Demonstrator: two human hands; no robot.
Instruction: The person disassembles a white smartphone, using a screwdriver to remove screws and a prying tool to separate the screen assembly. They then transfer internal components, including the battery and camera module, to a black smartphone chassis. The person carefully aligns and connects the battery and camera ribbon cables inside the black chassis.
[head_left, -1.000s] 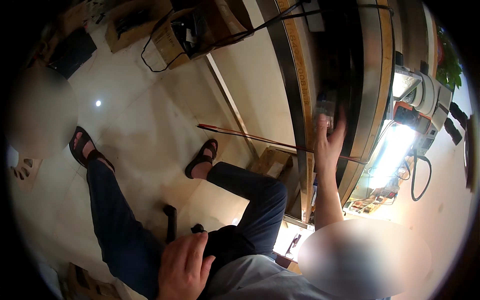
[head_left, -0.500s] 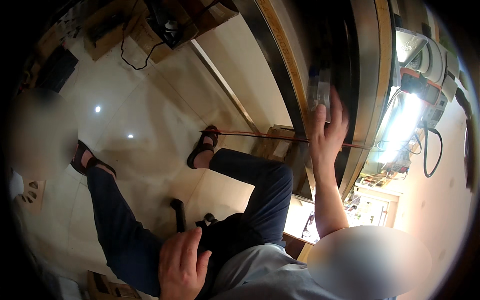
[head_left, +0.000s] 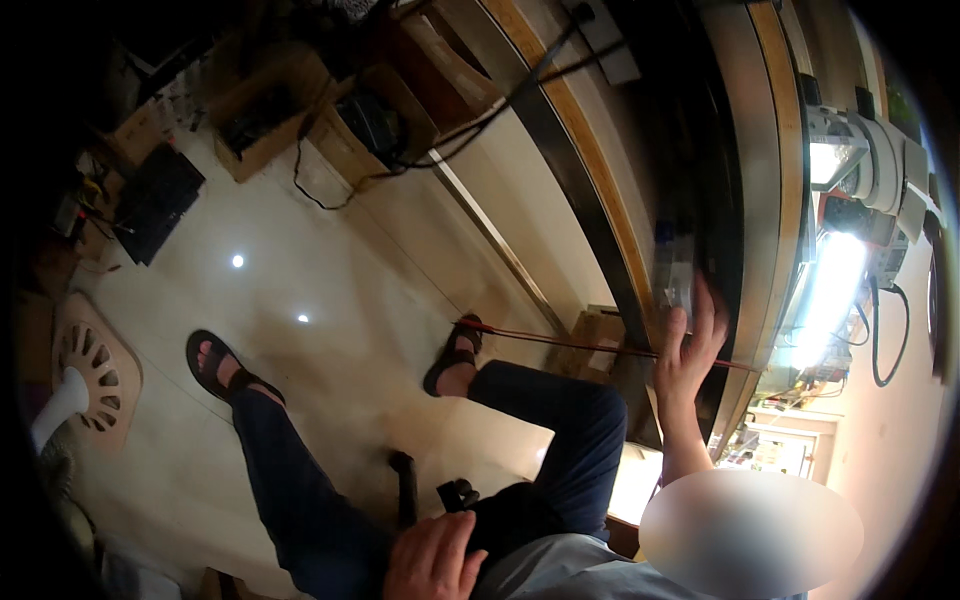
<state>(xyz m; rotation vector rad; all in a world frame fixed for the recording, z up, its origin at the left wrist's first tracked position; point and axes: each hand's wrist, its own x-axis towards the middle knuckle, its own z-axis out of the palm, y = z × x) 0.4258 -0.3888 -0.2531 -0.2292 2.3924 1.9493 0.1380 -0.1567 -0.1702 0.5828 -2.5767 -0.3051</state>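
Observation:
My right hand [head_left: 691, 350] reaches into a long dark recess [head_left: 722, 190] between wood-edged rails on the right. Its thumb and fingers close round a clear plastic object [head_left: 679, 286] with a bit of blue at its far end. Shadow and blur hide the object's exact kind. Low in the picture, my left hand [head_left: 435, 560] rests over my lap, back upward. Its fingers are loosely bent, the thumb stands apart, and nothing shows in it.
A thin red and black cable [head_left: 560, 341] crosses near my right foot. Cardboard boxes [head_left: 265, 110] and dark cables stand at the far left. A beige slotted base [head_left: 98, 375] is at the left edge. A bright lamp [head_left: 833, 285] glows above the bench.
The whole view has shifted, so the scene sits lower and farther right. My right hand has drawn back slightly with the clear plastic object. My left hand stays over my lap.

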